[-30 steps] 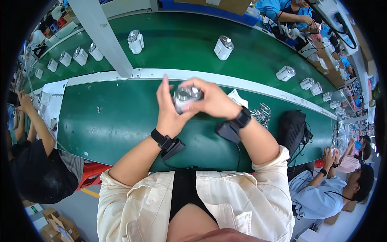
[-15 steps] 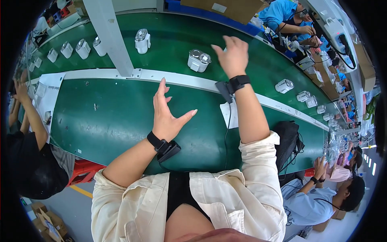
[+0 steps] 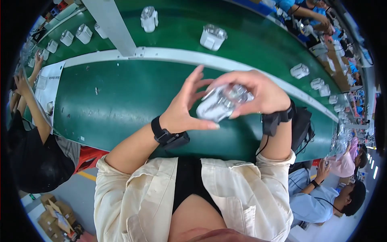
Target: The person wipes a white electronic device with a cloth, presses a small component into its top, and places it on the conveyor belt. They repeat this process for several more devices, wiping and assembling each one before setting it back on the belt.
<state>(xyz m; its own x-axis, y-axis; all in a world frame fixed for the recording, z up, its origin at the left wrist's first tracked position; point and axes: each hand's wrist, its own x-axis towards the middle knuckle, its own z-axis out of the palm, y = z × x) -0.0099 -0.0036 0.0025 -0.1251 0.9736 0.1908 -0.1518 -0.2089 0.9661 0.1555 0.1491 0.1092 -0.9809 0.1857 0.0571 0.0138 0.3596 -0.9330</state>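
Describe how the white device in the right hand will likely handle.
The white device is probably stiff, showing no sag in the right hand. It may be light enough for one hand. Its glossy look suggests a slippery surface, though blur hides detail.

Held white unit (image 3: pixel 214 107): blurred to my eye, part-covered by right hand (image 3: pixel 264 90) | left far unit (image 3: pixel 100 31): partly behind post (image 3: pixel 111 26) | rightmost units (image 3: pixel 339 108): too small to tell

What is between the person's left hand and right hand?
In the head view, a blurred white device with a shiny top, gripped by the right hand.
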